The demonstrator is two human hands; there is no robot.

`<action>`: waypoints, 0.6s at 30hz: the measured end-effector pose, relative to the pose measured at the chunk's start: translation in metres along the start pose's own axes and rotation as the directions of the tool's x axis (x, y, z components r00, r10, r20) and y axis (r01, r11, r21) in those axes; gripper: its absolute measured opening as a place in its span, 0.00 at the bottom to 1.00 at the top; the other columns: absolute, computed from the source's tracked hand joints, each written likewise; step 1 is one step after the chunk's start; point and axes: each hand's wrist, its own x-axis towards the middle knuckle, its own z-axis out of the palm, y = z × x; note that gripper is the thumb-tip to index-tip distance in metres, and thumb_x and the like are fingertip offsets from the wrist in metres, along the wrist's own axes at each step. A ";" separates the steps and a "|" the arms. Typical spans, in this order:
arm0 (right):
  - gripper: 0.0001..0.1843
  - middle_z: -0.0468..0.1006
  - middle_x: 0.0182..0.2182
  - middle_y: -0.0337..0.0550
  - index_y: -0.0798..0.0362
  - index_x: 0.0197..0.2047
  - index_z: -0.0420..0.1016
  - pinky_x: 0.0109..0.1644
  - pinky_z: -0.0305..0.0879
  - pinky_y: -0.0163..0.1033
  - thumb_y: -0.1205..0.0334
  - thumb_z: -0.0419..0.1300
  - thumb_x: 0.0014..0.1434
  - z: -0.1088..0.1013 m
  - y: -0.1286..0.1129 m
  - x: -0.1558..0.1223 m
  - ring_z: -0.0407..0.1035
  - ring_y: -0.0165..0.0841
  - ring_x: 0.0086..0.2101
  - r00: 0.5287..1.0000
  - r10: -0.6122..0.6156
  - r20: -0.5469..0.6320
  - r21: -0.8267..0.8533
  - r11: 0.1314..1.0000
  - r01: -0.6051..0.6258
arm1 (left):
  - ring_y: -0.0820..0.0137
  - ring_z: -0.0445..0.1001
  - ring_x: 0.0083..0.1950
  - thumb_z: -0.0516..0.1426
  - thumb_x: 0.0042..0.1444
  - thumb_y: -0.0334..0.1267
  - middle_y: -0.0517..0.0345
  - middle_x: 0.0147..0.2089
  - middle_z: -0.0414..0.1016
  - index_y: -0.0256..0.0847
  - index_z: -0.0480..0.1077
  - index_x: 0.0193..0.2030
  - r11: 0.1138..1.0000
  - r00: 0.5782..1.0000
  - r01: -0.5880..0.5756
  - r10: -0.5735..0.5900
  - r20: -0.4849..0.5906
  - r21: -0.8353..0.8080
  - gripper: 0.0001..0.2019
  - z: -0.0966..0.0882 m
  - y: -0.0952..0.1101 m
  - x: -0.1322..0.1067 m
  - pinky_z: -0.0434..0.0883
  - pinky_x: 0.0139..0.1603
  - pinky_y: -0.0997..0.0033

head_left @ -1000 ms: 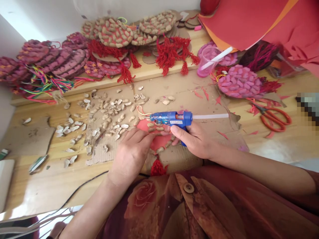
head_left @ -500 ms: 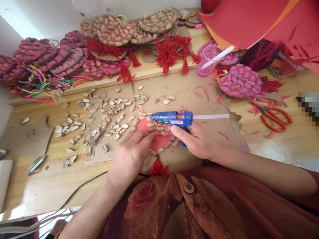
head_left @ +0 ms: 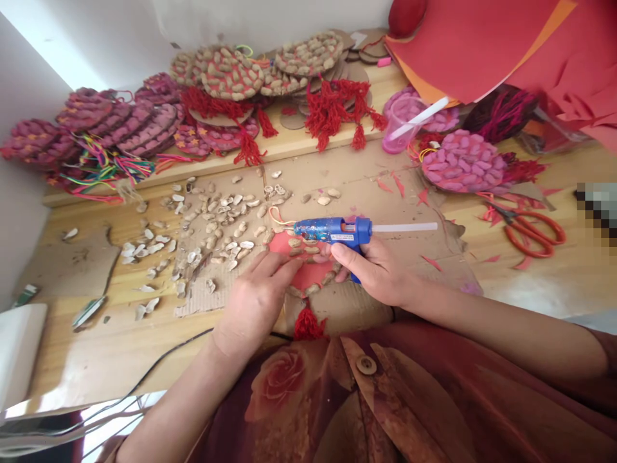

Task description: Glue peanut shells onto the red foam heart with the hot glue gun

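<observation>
In my right hand (head_left: 369, 267) is a blue glue gun (head_left: 332, 230), its nozzle pointing left and a white glue stick (head_left: 405, 227) jutting from its back. Under the gun lies a red disc (head_left: 284, 244) with peanut shells stuck on it, partly covered by both hands. A red tassel (head_left: 308, 323) hangs from its near edge. My left hand (head_left: 258, 292) rests over the disc's left side, fingers curled together, with the fingertips at a peanut shell (head_left: 307, 260). Its thumb is hidden.
Loose peanut shells (head_left: 231, 206) lie on a cardboard sheet (head_left: 347, 173) to the left. Orange-handled scissors (head_left: 535, 235) and a pink shell-covered disc (head_left: 465, 161) are at right. Finished discs (head_left: 234, 71) with tassels line the back shelf, near a pink cup (head_left: 400, 128). A black cable (head_left: 164, 357) crosses the front left.
The view has shifted slightly, so the background sits a little lower and further right. Both hands, the glue gun and the red disc hold nearly the same places relative to each other.
</observation>
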 end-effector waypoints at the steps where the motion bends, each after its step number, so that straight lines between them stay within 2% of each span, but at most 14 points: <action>1: 0.16 0.80 0.40 0.43 0.48 0.52 0.77 0.28 0.77 0.30 0.48 0.56 0.71 0.000 0.000 0.000 0.79 0.35 0.40 1.000 0.004 0.008 0.024 1.000 -0.004 | 0.64 0.75 0.48 0.54 0.67 0.27 0.51 0.49 0.79 0.38 0.73 0.56 1.000 1.000 0.011 -0.011 -0.021 -0.016 0.14 -0.001 -0.001 -0.001 0.74 0.50 0.65; 3: 0.17 0.80 0.42 0.44 0.49 0.51 0.76 0.27 0.76 0.30 0.47 0.56 0.71 0.000 0.000 0.001 0.80 0.35 0.41 1.000 0.011 0.008 0.071 0.997 -0.012 | 0.64 0.75 0.51 0.54 0.66 0.25 0.51 0.49 0.79 0.38 0.75 0.54 0.998 0.993 0.053 -0.055 -0.102 -0.025 0.14 -0.004 -0.004 -0.005 0.73 0.54 0.64; 6: 0.17 0.80 0.40 0.44 0.50 0.46 0.76 0.25 0.76 0.30 0.46 0.57 0.70 0.001 0.000 0.002 0.81 0.37 0.41 1.000 0.014 -0.018 0.113 0.993 -0.012 | 0.65 0.76 0.50 0.55 0.65 0.24 0.53 0.47 0.80 0.39 0.76 0.50 0.990 0.971 0.135 -0.141 -0.193 -0.041 0.13 -0.008 -0.006 -0.010 0.73 0.55 0.64; 13: 0.17 0.78 0.38 0.42 0.51 0.42 0.74 0.27 0.76 0.30 0.45 0.57 0.69 0.000 0.003 0.004 0.81 0.35 0.38 0.998 -0.003 -0.068 0.132 0.991 0.012 | 0.65 0.76 0.51 0.60 0.63 0.29 0.53 0.47 0.80 0.39 0.76 0.50 0.981 0.974 0.134 -0.157 -0.166 -0.140 0.10 -0.003 -0.003 -0.022 0.73 0.58 0.62; 18: 0.18 0.77 0.38 0.42 0.51 0.42 0.74 0.29 0.78 0.33 0.44 0.57 0.69 -0.001 0.003 0.006 0.80 0.35 0.38 0.999 0.007 -0.050 0.154 0.988 0.001 | 0.65 0.76 0.48 0.61 0.63 0.29 0.54 0.44 0.80 0.39 0.76 0.48 0.984 0.974 0.141 -0.158 -0.162 -0.108 0.08 -0.002 0.004 -0.020 0.74 0.54 0.62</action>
